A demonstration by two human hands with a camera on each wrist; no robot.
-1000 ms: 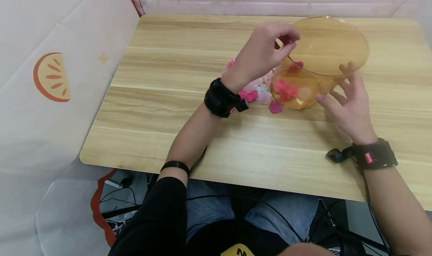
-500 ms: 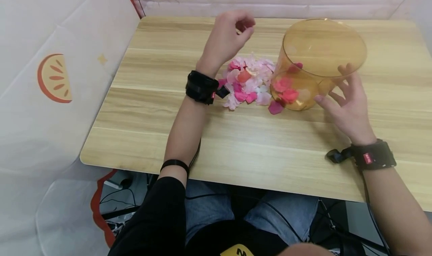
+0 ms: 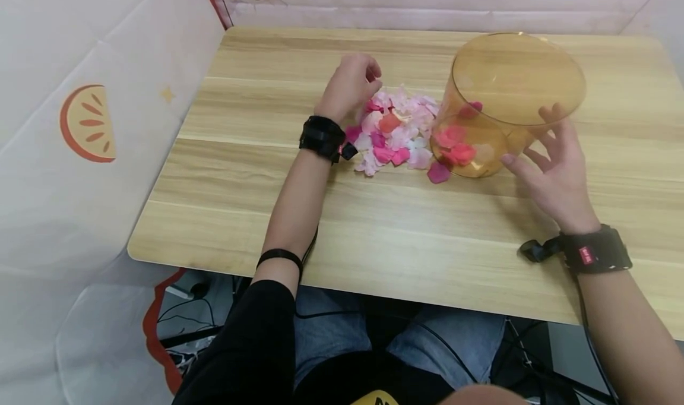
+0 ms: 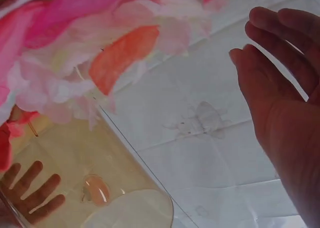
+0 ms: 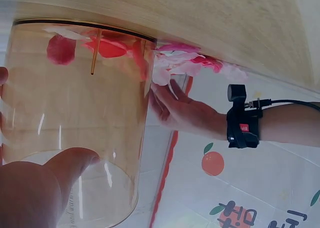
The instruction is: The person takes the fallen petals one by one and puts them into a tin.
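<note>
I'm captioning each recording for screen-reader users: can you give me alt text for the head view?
A person's left hand reaches into a pile of pink and red petals on a wooden table, while the right hand steadies a clear amber cylindrical container with a few petals inside.

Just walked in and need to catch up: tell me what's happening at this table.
A person sits at a wooden table working with fabric petals. The right hand rests against the side of a clear amber tub, fingers spread. A few red and pink petals already lie in its bottom. The left hand is down at the loose heap of petals beside the tub, fingers curled; whether it grips any cannot be told.
</note>
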